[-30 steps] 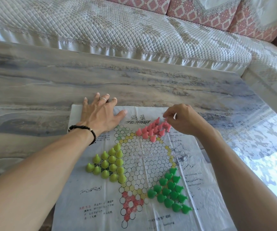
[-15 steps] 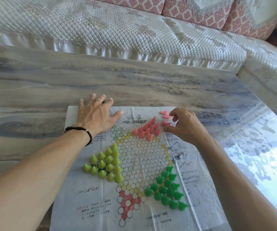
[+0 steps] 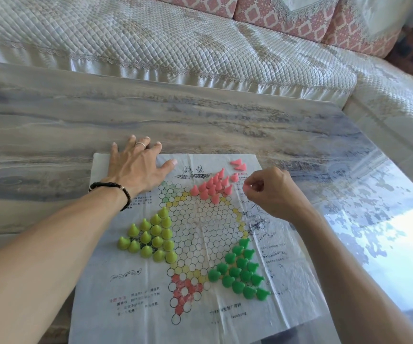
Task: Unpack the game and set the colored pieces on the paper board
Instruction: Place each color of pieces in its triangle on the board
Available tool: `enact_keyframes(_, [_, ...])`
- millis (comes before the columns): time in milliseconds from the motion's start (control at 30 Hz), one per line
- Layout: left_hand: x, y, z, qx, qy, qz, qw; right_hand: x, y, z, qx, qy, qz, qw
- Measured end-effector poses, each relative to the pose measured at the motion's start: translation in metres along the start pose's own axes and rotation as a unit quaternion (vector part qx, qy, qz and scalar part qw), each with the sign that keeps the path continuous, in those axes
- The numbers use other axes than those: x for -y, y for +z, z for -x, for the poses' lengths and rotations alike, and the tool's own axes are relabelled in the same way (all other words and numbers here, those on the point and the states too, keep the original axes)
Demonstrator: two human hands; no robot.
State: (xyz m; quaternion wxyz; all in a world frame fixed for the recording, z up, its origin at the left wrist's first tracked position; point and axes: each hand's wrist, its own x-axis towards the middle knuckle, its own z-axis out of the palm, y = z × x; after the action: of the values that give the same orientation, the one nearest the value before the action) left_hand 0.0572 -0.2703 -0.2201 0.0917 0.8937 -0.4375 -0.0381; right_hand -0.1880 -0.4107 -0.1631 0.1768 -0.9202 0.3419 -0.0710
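Left hand [image 3: 136, 167] flat, fingers spread on paper board [image 3: 131, 294]; right hand [image 3: 272, 192] pinching pink piece [image 3: 246, 188]

Two bare arms reach in from the bottom corners of the picture. The left hand [image 3: 136, 167] lies flat near the middle, palm down, with its fingers spread wide and the thumb pointing to the right. It has a ring on one finger and a dark bead band on the wrist. The right hand [image 3: 271, 192] is right of the middle. Its fingers are curled, and the fingertips [image 3: 247, 187] pinch something small and pink.
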Motion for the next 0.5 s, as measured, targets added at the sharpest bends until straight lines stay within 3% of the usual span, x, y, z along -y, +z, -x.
enact_keyframes(167, [0.0, 0.0, -0.001, 0.003, -0.001, -0.005, 1.0, 0.009, 0.013, 0.007, 0.056, 0.007, -0.01, 0.998])
enact_keyframes(500, [0.001, 0.002, -0.001, -0.002, 0.001, -0.007, 1.0, 0.001, 0.011, 0.02, -0.023, 0.035, -0.088, 0.995])
